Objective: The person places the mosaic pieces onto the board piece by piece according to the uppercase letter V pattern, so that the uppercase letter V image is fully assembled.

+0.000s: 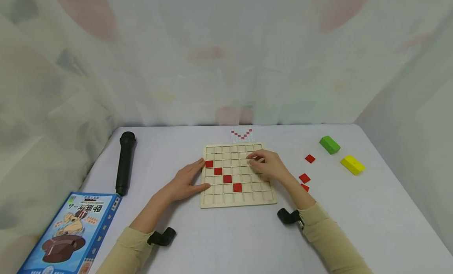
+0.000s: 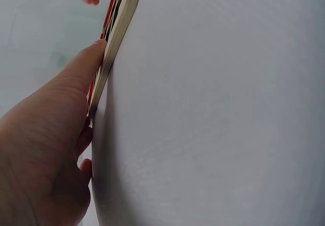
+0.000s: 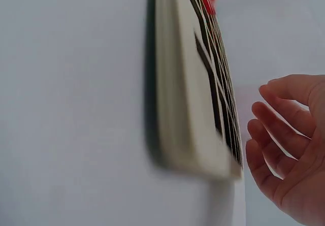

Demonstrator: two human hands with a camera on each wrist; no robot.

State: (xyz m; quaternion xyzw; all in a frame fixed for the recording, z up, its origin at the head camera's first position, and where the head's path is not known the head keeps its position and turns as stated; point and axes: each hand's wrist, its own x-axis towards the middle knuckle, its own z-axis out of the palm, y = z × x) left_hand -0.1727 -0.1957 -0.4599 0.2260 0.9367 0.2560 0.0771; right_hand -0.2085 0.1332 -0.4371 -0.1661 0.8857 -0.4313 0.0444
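A light wooden grid board (image 1: 219, 199) lies on the white table, with several red square tiles (image 1: 227, 179) running diagonally down to the right in its cells. My left hand (image 1: 184, 181) rests along the board's left edge, thumb and fingers spread and nearly straight; in the left wrist view the thumb (image 2: 84, 63) touches the rim. Over the board's right part hovers my right hand (image 1: 267, 164), its fingers loosely bent. Nothing shows between those fingers (image 3: 284, 127) in the right wrist view. Behind the board lies a small pattern card (image 1: 242, 134) showing a V of red squares.
Three loose red tiles (image 1: 310, 159) lie right of the board, one partly hidden by the right forearm. Farther right are a green block (image 1: 330, 144) and a yellow block (image 1: 352, 164). A black microphone (image 1: 125, 164) and a blue game box (image 1: 70, 234) occupy the left side.
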